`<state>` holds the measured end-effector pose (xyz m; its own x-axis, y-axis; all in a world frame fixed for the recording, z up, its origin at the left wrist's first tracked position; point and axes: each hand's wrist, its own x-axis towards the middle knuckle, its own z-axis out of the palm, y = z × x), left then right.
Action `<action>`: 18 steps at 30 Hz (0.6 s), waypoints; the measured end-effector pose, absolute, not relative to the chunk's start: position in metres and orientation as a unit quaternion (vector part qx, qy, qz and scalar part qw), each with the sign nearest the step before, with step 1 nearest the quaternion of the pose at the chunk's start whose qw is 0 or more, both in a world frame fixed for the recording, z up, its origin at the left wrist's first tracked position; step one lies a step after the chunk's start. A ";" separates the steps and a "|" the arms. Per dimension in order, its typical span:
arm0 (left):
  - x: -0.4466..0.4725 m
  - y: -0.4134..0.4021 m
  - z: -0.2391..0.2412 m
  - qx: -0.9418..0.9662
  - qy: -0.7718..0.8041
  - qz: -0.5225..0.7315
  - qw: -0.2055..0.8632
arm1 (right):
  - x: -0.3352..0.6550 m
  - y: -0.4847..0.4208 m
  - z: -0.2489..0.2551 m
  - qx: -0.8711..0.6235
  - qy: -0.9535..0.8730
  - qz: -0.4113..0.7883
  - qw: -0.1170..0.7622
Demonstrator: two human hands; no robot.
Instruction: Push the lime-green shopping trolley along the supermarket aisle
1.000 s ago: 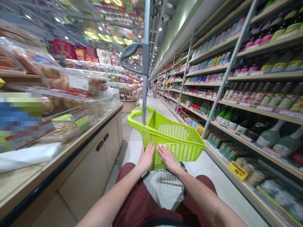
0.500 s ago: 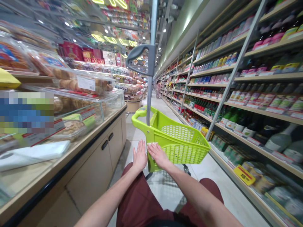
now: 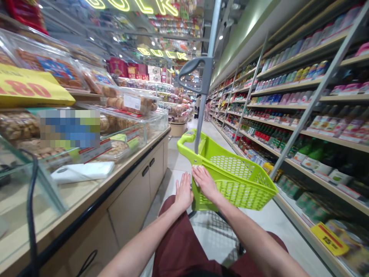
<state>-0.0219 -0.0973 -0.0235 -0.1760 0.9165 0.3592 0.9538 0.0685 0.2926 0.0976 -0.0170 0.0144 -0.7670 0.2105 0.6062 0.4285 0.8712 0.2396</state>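
Note:
A lime-green rolling shopping basket (image 3: 242,192) stands upright in front of my knees, with a grey pull handle (image 3: 206,75) on a tall metal pole. My right hand (image 3: 205,184) lies with its fingers flat against the basket's near upright end. Something small and whitish shows at those fingertips, too unclear to name. Just to the left, my left hand (image 3: 183,193) is held edge-on with its fingers stretched out, beside the same upright end. Whether the left palm touches the plastic cannot be seen.
On the left runs a wooden counter (image 3: 138,192) with glass bins of packaged food and a white scoop-like object (image 3: 83,172). Tall shelves (image 3: 288,127) of bottles and cans line the right side. People (image 3: 206,109) stand far down the aisle.
The view has turned slightly left, so basket, hands and shelves sit further right in the picture. Both hands remain at the basket's near end, the right one a little higher on it.

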 end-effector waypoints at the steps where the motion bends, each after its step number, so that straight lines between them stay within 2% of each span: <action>1: -0.021 -0.098 -0.024 -0.643 -0.727 -0.237 0.035 | 0.103 -0.019 0.006 -0.172 -0.923 -0.183 0.292; 3: -0.019 -0.098 -0.023 -0.647 -0.722 -0.241 0.028 | 0.113 -0.020 0.000 -0.178 -0.914 -0.183 0.316; 8: -0.015 -0.094 -0.016 -0.650 -0.718 -0.249 0.026 | 0.128 -0.005 0.031 -0.230 -0.858 -0.190 0.419; 11: -0.008 -0.091 -0.009 -0.651 -0.712 -0.260 0.029 | 0.146 0.003 0.016 -0.237 -0.872 -0.205 0.376; 15: 0.006 -0.088 -0.005 -0.671 -0.687 -0.278 0.036 | 0.176 0.000 -0.041 -0.235 -0.900 -0.231 0.284; 18: 0.016 -0.085 -0.008 -0.691 -0.669 -0.270 0.045 | 0.185 -0.006 -0.052 -0.238 -0.905 -0.223 0.274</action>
